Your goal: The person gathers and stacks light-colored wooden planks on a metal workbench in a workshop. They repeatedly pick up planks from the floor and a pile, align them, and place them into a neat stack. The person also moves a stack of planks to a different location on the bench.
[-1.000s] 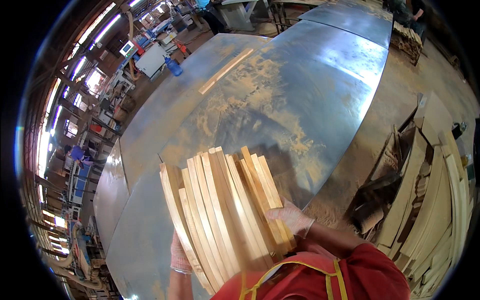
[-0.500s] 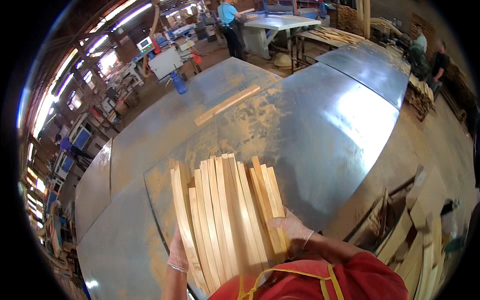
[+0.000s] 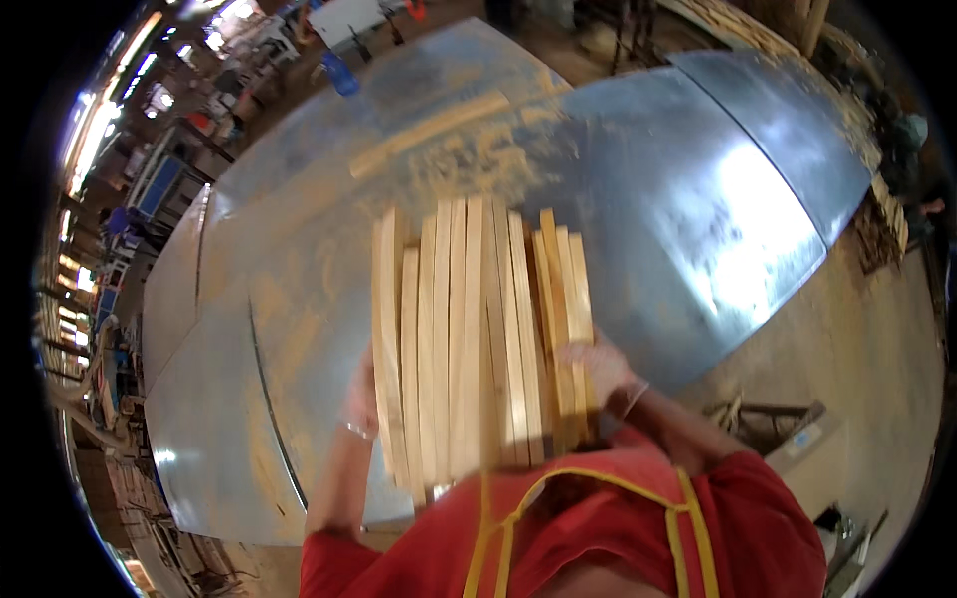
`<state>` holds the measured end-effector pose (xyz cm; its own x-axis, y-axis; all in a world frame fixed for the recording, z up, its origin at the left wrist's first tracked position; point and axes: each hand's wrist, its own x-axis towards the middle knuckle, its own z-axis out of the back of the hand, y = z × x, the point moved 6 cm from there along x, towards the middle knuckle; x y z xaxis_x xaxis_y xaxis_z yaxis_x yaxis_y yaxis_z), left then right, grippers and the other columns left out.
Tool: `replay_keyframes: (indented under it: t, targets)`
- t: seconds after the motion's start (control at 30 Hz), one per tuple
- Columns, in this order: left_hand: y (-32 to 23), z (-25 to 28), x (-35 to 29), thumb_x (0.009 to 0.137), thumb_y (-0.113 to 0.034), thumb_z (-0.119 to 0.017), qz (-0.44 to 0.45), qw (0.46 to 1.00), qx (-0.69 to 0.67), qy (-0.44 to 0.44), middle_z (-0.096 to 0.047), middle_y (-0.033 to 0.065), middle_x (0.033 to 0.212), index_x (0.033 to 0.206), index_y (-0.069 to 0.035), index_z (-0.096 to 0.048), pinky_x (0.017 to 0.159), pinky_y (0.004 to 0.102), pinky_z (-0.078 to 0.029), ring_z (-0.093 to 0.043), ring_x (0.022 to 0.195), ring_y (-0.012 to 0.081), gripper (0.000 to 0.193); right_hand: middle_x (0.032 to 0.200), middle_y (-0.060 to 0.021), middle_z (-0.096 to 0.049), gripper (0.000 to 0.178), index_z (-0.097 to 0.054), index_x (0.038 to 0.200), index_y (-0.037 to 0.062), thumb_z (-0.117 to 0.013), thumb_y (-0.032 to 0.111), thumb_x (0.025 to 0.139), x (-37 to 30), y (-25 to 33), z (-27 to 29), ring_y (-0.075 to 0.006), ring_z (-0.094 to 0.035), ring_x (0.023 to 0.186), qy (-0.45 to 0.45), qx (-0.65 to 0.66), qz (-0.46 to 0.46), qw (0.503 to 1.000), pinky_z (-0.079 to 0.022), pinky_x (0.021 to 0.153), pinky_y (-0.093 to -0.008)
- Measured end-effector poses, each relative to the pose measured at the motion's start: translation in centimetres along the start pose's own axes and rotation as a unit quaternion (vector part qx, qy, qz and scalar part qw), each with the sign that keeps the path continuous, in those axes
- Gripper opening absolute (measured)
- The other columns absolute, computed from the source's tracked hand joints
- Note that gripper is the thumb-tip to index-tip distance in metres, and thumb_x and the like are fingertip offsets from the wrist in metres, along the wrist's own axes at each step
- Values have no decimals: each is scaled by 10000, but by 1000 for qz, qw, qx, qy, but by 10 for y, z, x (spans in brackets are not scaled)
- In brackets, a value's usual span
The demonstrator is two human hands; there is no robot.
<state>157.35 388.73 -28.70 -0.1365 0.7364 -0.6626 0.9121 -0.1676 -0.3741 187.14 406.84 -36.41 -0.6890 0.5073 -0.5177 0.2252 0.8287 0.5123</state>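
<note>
A bundle of pale wooden strips (image 3: 459,329) stands side by side between my two gloved hands, close against my chest. My left hand (image 3: 361,397) presses the bundle's left side, its fingers mostly hidden behind the wood. On the right side, my right hand (image 3: 601,369) is closed round the outer strips, with the thumb lying over the front. The strips' far ends are uneven, and a dark gap shows among those on the right. Beyond them lies a single wooden strip (image 3: 429,133) on the metal-topped table (image 3: 638,219).
Sawdust covers much of the table's left and middle. A blue bottle (image 3: 340,75) stands at its far left edge. Stacked wood (image 3: 879,227) is beside the far right edge, and a wooden crate-like frame (image 3: 788,429) sits low at the right.
My view has tipped downward and turned slightly. The bundle, still between both hands, appears higher in the picture and more upright.
</note>
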Motion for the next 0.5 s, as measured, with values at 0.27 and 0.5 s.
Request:
replay_keyframes:
  t: [0.27,0.5]
  targets:
    - [41,-65,95,894,-312,-829,12,1000,11,4,-761,135,1181,1261,-15,-700,868,468,-654,-741,1043,282,489,1233,-147,-691,779,-403,1519,63,-827,18,867,11,65,91,-265,-710,1073,-87,-46,25,995,-625,878,-425]
    - [59,-111,240,1007,-360,-714,-28,997,34,-66,-748,88,1230,1321,-45,-682,917,418,-630,-721,1074,248,446,1196,-132,-707,681,-440,1454,49,-827,89,895,88,154,190,-240,-702,1077,-68,-33,37,996,-608,922,-407]
